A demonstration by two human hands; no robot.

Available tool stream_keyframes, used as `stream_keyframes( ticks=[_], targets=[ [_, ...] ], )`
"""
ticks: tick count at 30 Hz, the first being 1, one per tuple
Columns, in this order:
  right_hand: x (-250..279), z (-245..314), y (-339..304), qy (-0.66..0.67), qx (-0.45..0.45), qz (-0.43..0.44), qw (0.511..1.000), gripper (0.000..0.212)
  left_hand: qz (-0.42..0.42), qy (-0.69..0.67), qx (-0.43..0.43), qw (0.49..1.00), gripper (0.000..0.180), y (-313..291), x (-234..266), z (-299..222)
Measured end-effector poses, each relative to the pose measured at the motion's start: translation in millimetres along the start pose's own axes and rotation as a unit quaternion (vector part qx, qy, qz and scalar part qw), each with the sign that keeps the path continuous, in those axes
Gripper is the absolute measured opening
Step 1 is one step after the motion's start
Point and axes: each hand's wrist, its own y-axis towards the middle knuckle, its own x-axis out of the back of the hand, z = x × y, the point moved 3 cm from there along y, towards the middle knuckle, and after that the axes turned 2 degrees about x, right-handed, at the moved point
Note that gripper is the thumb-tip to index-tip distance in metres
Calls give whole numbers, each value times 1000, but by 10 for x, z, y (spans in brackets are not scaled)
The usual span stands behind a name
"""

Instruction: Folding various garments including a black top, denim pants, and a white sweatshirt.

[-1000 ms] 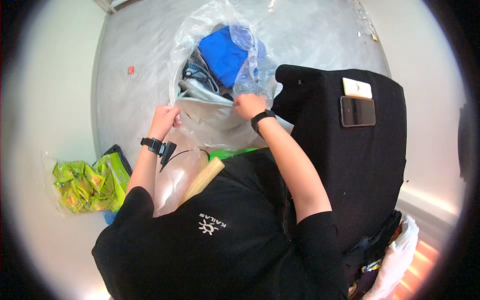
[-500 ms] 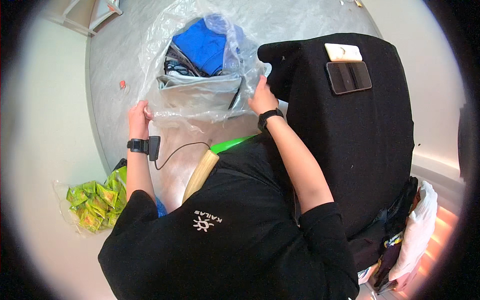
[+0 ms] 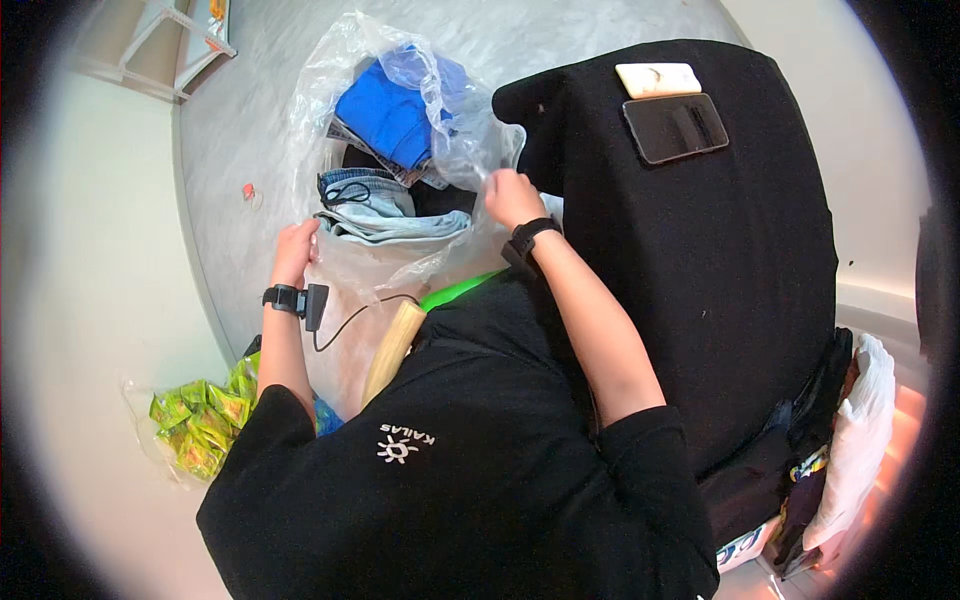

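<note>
A large clear plastic bag (image 3: 345,262) hangs with its mouth spread wide between my hands. My left hand (image 3: 294,250) is closed on the left part of its rim. On the right side, my right hand (image 3: 514,200) grips a bunched bit of the plastic in a fist. Folded clothes fill the bag: a bright blue garment (image 3: 390,112) lies toward the far side, and light blue denim (image 3: 385,212) with a dark drawstring sits nearer to me. Dark fabric shows between them. Each wrist wears a black band; a cable runs from the left one.
A table under a black cloth (image 3: 700,270) stands to my right, bearing a dark phone (image 3: 676,129) and a white flat device (image 3: 659,79). Green packets (image 3: 205,420) lie at lower left. A white bag (image 3: 855,440) hangs at lower right. A rack (image 3: 165,50) stands far left.
My hands have come closer together, the right one moving left and slightly down. The bag's mouth has narrowed, and the light denim inside shows more fully.
</note>
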Motion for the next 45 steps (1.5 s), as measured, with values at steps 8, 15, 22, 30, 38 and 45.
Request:
stream_keyframes(
  ticks=[8, 15, 22, 30, 38, 45],
  targets=[
    [805, 318, 206, 379, -7, -63, 923, 26, -27, -344, -71, 936, 25, 131, 347, -533],
    [606, 366, 105, 381, -28, -33, 924, 24, -113, -74, -110, 985, 27, 19, 251, -528],
    [436, 188, 93, 349, -34, -22, 936, 36, -26, 95, -102, 990, 36, 74, 267, -443],
    [431, 168, -97, 264, -19, 14, 964, 67, 9, 214, -121, 969, 42, 73, 276, -425],
    [618, 194, -448, 241, 25, -22, 970, 71, -32, 252, -218, 942, 37, 87, 295, -989],
    [737, 156, -735, 288, 84, 28, 954, 45, 46, 130, -257, 957, 30, -326, 28, -1745]
  ],
)
